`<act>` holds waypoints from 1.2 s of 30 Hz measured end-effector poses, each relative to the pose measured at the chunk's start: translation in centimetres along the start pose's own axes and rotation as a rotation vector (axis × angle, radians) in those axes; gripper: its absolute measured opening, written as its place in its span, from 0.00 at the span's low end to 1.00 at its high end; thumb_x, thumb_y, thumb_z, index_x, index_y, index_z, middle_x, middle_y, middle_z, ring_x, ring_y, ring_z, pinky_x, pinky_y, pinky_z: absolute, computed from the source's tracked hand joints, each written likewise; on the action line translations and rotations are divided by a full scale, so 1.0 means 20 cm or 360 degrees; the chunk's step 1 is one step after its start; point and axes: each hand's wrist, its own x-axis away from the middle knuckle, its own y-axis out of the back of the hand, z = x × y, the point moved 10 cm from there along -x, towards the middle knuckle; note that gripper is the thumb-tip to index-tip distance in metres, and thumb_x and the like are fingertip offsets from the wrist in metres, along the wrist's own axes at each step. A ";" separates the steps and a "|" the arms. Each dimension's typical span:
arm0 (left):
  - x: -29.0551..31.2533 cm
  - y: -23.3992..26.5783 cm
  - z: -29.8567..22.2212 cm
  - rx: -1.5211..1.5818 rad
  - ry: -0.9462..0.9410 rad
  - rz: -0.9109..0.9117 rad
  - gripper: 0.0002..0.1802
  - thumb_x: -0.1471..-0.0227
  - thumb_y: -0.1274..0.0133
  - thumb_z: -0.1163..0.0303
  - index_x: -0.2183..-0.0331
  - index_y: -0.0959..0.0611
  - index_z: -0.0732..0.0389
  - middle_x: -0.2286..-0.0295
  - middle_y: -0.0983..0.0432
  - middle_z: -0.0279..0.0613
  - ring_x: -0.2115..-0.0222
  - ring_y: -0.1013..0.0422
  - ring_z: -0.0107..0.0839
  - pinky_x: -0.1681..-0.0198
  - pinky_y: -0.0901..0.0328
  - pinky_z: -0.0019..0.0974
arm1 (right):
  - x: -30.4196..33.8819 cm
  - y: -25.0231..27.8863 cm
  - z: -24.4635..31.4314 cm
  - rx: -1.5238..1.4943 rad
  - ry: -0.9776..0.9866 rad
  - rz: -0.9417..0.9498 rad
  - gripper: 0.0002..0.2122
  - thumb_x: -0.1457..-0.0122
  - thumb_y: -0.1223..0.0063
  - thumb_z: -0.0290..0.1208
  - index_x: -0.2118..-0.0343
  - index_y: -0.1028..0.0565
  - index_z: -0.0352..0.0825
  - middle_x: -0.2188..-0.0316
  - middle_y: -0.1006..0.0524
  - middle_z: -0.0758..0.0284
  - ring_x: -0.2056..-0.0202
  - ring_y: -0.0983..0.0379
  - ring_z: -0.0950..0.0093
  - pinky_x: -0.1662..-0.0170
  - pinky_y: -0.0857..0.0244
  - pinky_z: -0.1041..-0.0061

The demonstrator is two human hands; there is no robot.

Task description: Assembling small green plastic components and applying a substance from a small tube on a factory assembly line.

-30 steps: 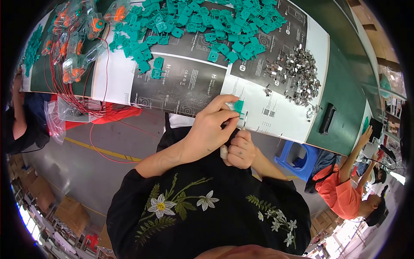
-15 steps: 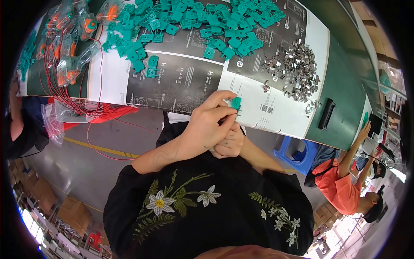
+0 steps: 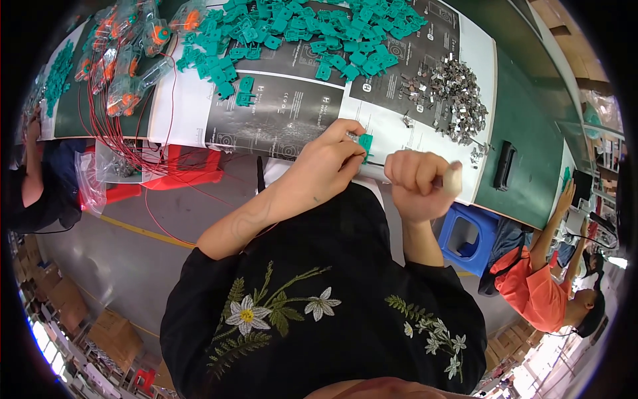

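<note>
My left hand (image 3: 332, 159) is closed, pinching a small green plastic part (image 3: 365, 143) between thumb and fingers over the near edge of the table. To its right my right hand (image 3: 420, 185) is raised in a fist, its fingers curled. Between the fist and the green part shows a thin dark rod-like tip (image 3: 376, 163); what the fist wraps round is mostly hidden. At the fist's right side something pale yellowish (image 3: 452, 178) stands up, perhaps a covered thumb. A large heap of similar green parts (image 3: 299, 26) lies beyond my hands.
Small metal pieces (image 3: 458, 96) are piled at the right, near a black handle-like object (image 3: 505, 166). Clear housings with orange parts (image 3: 126, 100) and red wires (image 3: 109, 139) lie at the left. A blue stool (image 3: 468, 239) stands below; a co-worker in orange (image 3: 525, 292) sits at right.
My right hand has come out from beneath the left and moved up and right into a raised fist. My left hand still holds the green part, slightly higher.
</note>
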 end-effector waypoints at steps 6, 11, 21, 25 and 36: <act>-0.01 0.00 -0.01 -0.0006 -0.0025 -0.0012 0.04 0.52 0.45 0.80 0.71 0.19 0.69 0.57 0.28 0.45 0.69 0.26 0.36 0.67 0.33 0.35 | -0.04 0.01 -0.06 0.0099 -0.0005 -0.0046 0.27 0.32 0.77 0.49 0.88 0.48 0.41 0.92 0.50 0.75 0.87 0.59 0.80 0.82 0.61 0.75; 0.00 0.00 0.00 0.0015 -0.0055 -0.0044 0.03 0.54 0.44 0.82 0.71 0.19 0.70 0.58 0.28 0.44 0.70 0.26 0.35 0.67 0.33 0.34 | -0.04 0.01 -0.09 0.0124 -0.0063 -0.0107 0.26 0.32 0.77 0.48 0.88 0.49 0.42 0.93 0.50 0.75 0.88 0.59 0.80 0.82 0.61 0.76; 0.00 -0.01 0.03 0.0107 0.0008 -0.0067 0.03 0.55 0.45 0.84 0.72 0.20 0.71 0.58 0.29 0.43 0.71 0.27 0.33 0.67 0.33 0.34 | -0.07 0.01 -0.09 0.0214 -0.0102 -0.0111 0.26 0.32 0.77 0.48 0.88 0.49 0.42 0.93 0.50 0.76 0.88 0.59 0.80 0.82 0.61 0.75; 0.01 -0.01 0.04 0.0128 0.0050 -0.0068 0.03 0.55 0.44 0.84 0.72 0.20 0.71 0.58 0.30 0.42 0.71 0.27 0.32 0.67 0.33 0.34 | -0.07 0.03 -0.12 0.0065 -0.0116 -0.0152 0.25 0.33 0.71 0.38 0.90 0.48 0.39 0.93 0.48 0.73 0.88 0.54 0.78 0.82 0.57 0.74; 0.01 -0.01 0.04 0.0170 0.0055 -0.0060 0.04 0.55 0.45 0.85 0.71 0.20 0.71 0.57 0.30 0.43 0.70 0.27 0.31 0.69 0.33 0.34 | -0.07 0.02 -0.09 0.0140 -0.0156 -0.0088 0.26 0.32 0.76 0.48 0.89 0.48 0.42 0.93 0.50 0.76 0.89 0.59 0.80 0.82 0.61 0.75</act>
